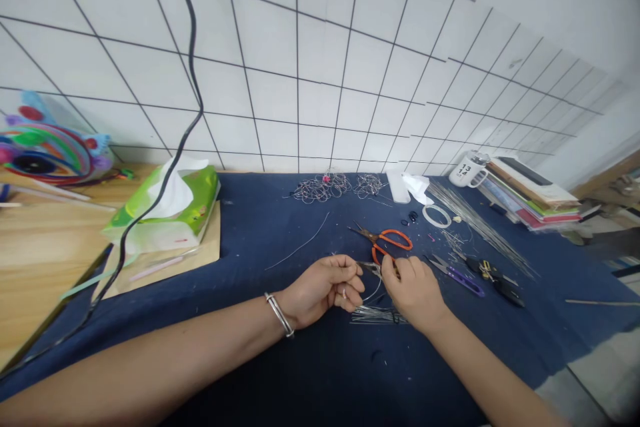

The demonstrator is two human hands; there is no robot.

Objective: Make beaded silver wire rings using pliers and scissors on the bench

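My left hand (327, 283), a silver bangle on its wrist, is closed in a pinch over the dark blue cloth. A thin wire (374, 292) curves down between my two hands; its end at the left fingertips is too small to make out. My right hand (414, 290) is wrapped round a small metal hand tool that looks like pliers (369, 266), its jaws pointing at my left fingers and its handles mostly hidden. Just behind lie orange-handled scissors (395, 239). Below the hands rests a bundle of short wires (375, 315).
Tangled wire (320, 188) lies near the tiled wall. Right of my hands are purple-handled scissors (463, 279), black cutters (493, 279), long straight wires (480, 227), a tape ring (437, 216), a mug (466, 172) and stacked books (533, 193). A tissue pack (195, 210) stands left, beside a black cable (193, 47).
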